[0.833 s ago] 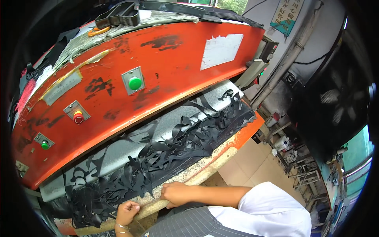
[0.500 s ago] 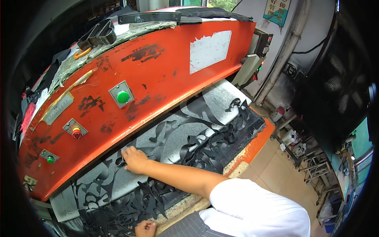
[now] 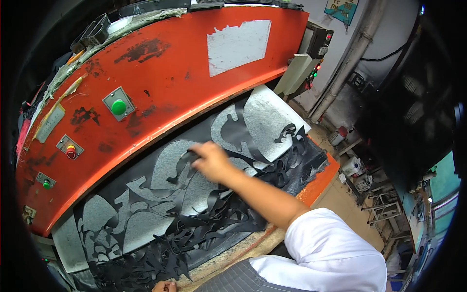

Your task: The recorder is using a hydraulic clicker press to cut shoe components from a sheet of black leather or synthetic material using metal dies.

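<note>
My right hand [image 3: 212, 161] reaches over the pale cutting board [image 3: 272, 117], its fingers closed on a strip of the black cut-out sheet [image 3: 180, 168]. Curved holes in that sheet let the board show through. The sheet runs back beneath the orange press beam [image 3: 160, 68], where its far edge is hidden. At the lower edge of the picture my left hand [image 3: 164, 286] is only partly in view. Its fingers look curled, near the tangled black scraps [image 3: 170, 253], and what they hold, if anything, cannot be made out.
Green buttons [image 3: 118, 107] and a red knob [image 3: 71, 152] sit on the beam's front. A worn padded edge [image 3: 233, 258] borders the board on my side. Black cutting dies [image 3: 92, 33] lie on top of the press. To the right stand a pipe [image 3: 352, 58] and metal stools [image 3: 384, 209].
My right hand has moved right along the board, and more of the black sheet shows out from under the beam. The view has shifted too. My left hand stays low.
</note>
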Tool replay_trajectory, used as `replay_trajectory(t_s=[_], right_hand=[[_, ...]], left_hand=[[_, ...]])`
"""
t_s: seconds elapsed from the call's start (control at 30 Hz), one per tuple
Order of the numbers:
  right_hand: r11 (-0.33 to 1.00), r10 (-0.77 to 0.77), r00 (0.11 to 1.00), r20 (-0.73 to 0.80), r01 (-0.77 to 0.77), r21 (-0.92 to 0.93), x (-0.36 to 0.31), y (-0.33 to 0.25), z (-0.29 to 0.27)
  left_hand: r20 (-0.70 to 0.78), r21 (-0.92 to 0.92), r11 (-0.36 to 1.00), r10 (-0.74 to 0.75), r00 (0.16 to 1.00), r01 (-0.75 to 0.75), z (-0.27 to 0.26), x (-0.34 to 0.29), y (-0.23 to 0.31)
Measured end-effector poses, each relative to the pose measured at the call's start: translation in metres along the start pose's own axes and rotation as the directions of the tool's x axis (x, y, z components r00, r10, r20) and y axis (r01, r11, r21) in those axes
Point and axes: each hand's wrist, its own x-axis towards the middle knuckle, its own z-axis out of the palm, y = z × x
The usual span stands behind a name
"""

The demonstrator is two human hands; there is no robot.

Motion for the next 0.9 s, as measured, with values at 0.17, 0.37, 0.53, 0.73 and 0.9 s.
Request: replay_trajectory(t_s=[0.17,0.37,0.53,0.73,0.9], right_hand=[[0.964,0.264,0.961,-0.084,-0.266,-0.015,0.001,0.097,-0.081],[0.987,0.071,0.995,-0.069,-0.08,-0.138,-0.012,0.144,-0.08],[0.979,0.132,0.991,0.013,-0.129,-0.158,-0.023,0.156,-0.104],[0.981,0.089,0.994,-0.061,-0.098,-0.167,-0.026,0.161,-0.099],[0.98,0.105,0.993,-0.059,-0.114,-0.163,-0.025,0.157,-0.1]], left_hand=[[-0.058,0.056,0.996,-0.061,0.996,0.065,0.0,-0.001,0.014],[-0.116,0.112,0.993,-0.036,0.993,0.049,0.002,0.0,0.029],[-0.141,0.111,0.993,-0.02,0.99,0.035,0.009,0.0,0.025],[-0.147,0.118,0.993,0.025,0.989,-0.007,0.01,0.007,0.017],[-0.131,0.141,0.99,0.022,0.991,-0.003,0.017,0.004,0.003]])
